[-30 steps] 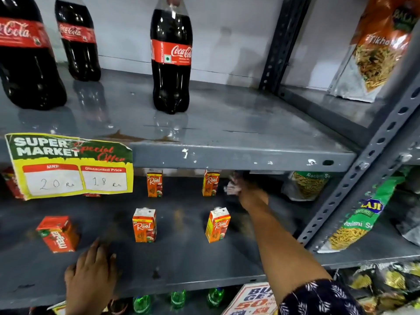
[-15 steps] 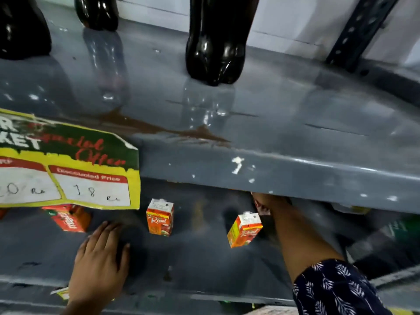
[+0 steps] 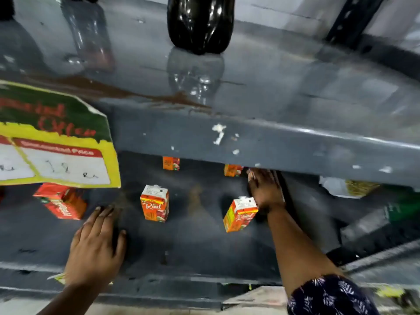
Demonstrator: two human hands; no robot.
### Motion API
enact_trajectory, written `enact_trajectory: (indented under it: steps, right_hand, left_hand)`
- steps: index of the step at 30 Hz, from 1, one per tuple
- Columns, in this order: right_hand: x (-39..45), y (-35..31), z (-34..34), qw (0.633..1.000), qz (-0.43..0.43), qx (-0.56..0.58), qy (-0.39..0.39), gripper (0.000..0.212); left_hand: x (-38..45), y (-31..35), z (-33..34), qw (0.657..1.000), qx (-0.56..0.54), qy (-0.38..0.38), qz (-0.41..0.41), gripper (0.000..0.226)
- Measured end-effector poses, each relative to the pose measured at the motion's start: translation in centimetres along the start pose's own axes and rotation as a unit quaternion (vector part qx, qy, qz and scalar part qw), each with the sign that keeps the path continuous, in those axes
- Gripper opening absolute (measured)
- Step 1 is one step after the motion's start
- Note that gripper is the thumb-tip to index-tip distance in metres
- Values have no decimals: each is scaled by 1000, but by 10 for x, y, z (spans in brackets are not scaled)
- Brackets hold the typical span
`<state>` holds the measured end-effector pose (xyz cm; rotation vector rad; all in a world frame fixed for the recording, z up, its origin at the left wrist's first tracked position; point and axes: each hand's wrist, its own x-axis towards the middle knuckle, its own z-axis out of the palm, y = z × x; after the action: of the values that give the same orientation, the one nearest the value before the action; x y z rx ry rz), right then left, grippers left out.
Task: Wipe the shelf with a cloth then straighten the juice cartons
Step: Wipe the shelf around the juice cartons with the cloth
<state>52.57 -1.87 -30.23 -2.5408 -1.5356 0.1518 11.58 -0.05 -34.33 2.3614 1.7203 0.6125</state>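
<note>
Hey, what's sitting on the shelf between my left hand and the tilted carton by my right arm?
One upright Real carton stands between the left hand and the tilted carton; otherwise bare shelf, in the head view.

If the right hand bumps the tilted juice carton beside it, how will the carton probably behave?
The tilted juice carton probably falls over easily: it is narrow, tall and already leaning beside the right hand. It looks small and boxy, so likely light, and should slide, not roll, on the smooth grey shelf.
</note>
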Motion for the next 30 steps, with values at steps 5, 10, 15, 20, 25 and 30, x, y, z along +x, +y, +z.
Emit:
enact_trajectory:
  steps: [5,10,15,20,25,30]
  right_hand:
    - [-50,19,19,999,-40,-31,13,79]
    - [-106,2,22,991,40,51,118,46]
    - [-151,0,28,993,83,80,38,47]
    - [-204,-16,23,987,116,101,41,50]
    - [-241,-34,6,980,127,154,15,51]
    - [-265,-55,-23,977,156,148,2,50]
  left_hand:
    - [-2,2,-1,1000,-13,8,-8,59]
    - [-3,1,-1,999,-26,17,11,56]
    - [-2,-4,2,998,-52,13,16,62]
    - [-1,-14,4,996,-66,-21,48,75]
    - [-9,-28,-10,992,-88,-63,69,87]
    - [-15,-53,-27,986,-61,-117,104,88]
